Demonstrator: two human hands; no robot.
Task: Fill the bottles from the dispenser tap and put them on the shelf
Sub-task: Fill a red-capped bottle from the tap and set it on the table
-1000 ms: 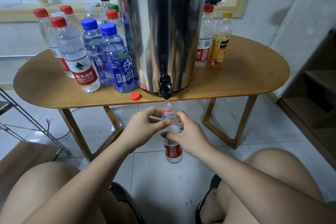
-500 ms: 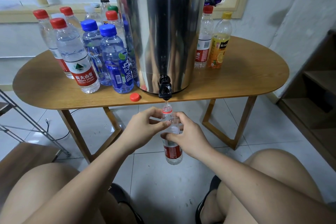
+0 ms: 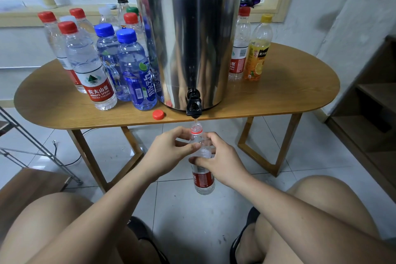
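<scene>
Two hands clamp one uncapped, red-labelled water bottle (image 3: 203, 180) just below the black tap (image 3: 194, 106) of the steel dispenser (image 3: 188, 28); the left hand (image 3: 169, 148) pinches the bottle's shoulder, the right hand (image 3: 222, 163) wraps the body beneath, the two hands close together; the bottle is upright in the air, mouth directly under the spout, in front of the wooden table (image 3: 289, 92); a loose red cap (image 3: 158, 114) lies on the table left of the tap; an orange juice bottle (image 3: 258, 51) stands right of the dispenser; a wooden shelf (image 3: 377, 92) is at far right.
</scene>
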